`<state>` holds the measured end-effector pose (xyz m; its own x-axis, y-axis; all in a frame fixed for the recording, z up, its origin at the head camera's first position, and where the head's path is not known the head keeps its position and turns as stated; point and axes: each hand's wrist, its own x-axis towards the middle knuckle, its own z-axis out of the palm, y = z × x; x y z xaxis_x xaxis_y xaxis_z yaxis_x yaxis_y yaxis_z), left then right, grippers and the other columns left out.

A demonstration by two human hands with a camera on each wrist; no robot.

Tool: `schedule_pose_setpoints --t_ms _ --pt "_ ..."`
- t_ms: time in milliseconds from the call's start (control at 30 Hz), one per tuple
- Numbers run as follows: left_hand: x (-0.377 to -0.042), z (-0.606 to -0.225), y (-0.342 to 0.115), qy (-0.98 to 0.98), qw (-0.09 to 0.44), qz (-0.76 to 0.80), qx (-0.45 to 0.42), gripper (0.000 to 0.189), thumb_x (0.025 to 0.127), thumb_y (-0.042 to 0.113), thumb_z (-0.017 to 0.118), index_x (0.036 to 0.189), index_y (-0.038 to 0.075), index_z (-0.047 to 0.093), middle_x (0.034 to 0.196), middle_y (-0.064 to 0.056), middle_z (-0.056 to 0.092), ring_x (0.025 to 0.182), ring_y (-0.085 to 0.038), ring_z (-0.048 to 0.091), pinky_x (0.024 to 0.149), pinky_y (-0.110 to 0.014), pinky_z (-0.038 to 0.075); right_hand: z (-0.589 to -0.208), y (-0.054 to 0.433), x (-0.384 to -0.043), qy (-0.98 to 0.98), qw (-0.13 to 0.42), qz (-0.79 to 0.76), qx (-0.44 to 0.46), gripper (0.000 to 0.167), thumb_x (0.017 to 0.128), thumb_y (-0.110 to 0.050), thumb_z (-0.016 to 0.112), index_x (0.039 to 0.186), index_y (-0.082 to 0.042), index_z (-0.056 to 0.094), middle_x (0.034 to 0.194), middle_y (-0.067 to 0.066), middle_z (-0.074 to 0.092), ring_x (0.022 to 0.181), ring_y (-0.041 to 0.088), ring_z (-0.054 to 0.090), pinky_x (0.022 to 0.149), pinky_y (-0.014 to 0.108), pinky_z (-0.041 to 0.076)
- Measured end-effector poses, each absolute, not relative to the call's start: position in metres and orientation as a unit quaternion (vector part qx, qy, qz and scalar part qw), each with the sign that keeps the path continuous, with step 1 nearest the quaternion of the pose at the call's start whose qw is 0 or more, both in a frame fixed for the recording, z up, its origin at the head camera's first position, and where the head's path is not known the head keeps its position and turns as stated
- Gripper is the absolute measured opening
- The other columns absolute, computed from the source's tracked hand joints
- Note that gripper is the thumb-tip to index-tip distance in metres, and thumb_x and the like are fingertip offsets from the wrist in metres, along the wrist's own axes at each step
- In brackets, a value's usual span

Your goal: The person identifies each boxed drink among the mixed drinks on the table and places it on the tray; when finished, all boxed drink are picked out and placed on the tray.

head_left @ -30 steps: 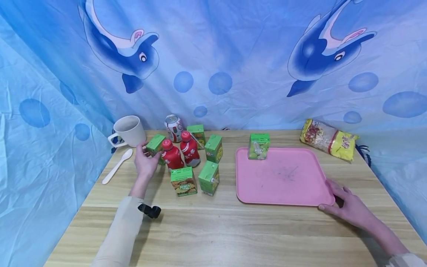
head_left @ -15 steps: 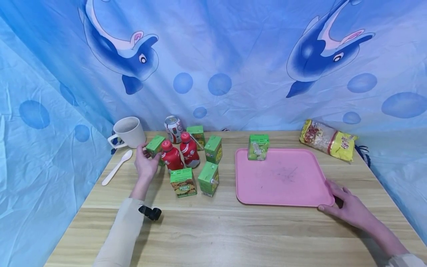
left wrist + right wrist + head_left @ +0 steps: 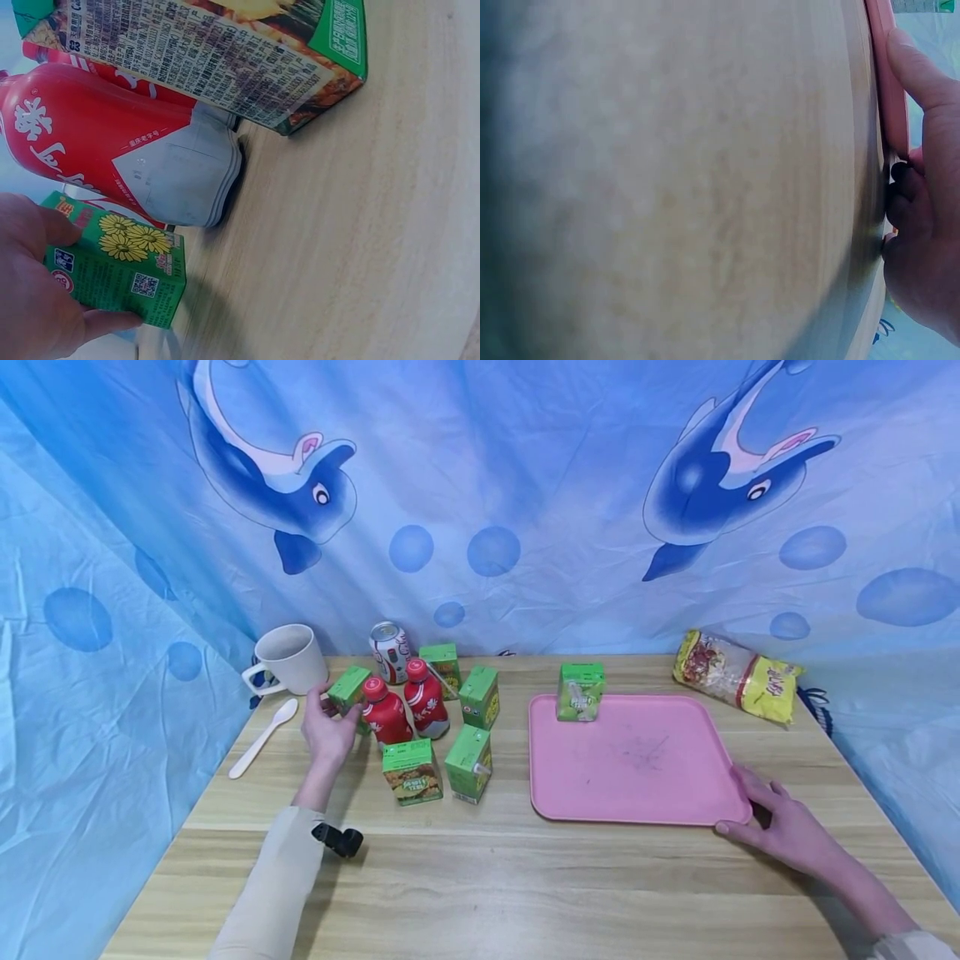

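Observation:
My left hand [image 3: 328, 732] grips a green drink carton [image 3: 348, 687] with thumb and fingers around its sides. In the left wrist view that drink carton [image 3: 124, 259] shows yellow flowers and a QR code, its base close to the table. Two red bottles [image 3: 386, 714] stand just right of it. At the front right corner of the pink tray [image 3: 637, 777] is my right hand [image 3: 787, 827], thumb on the front edge and fingers at the right side. The right wrist view shows the thumb against the tray's rim [image 3: 889, 82]. Another green carton [image 3: 580, 692] stands at the tray's back left.
Several more green cartons [image 3: 412, 772] stand around the bottles, with a soda can [image 3: 389, 652] behind. To the left are a white mug [image 3: 291, 658] and a white spoon [image 3: 262, 739]. A yellow food packet [image 3: 738, 677] lies back right, before a blue curtain [image 3: 562, 527].

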<state>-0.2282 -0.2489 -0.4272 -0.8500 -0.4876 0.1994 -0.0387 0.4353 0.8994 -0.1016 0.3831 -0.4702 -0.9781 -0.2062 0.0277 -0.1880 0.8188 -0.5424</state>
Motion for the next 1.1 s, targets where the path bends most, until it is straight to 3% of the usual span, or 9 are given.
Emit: schedule_pose_setpoints --t_ms 600,1100 --pt "-0.228 -0.418 -0.255 -0.818 0.240 -0.498 0.160 0.054 0.084 -0.002 0.071 0.135 -0.001 0.050 0.113 -0.026 0.060 0.106 -0.037 0.059 0.099 -0.047 0.047 -0.472 0.384 -0.101 0.953 -0.001 -0.281 -0.112 0.098 0.085 -0.040 0.079 0.153 0.007 0.027 0.145 0.040 0.036 0.124 0.064 0.037 0.115 0.066 0.006" --pt "-0.224 -0.382 -0.263 -0.832 0.244 -0.480 0.138 0.053 0.086 0.000 0.071 0.134 -0.001 0.051 0.113 -0.026 0.061 0.105 -0.036 0.060 0.096 -0.046 0.049 -0.471 0.384 -0.102 0.956 0.020 -0.276 -0.101 0.100 0.085 -0.045 0.078 0.153 0.007 0.026 0.146 0.040 0.034 0.126 0.063 0.035 0.113 0.069 0.008"
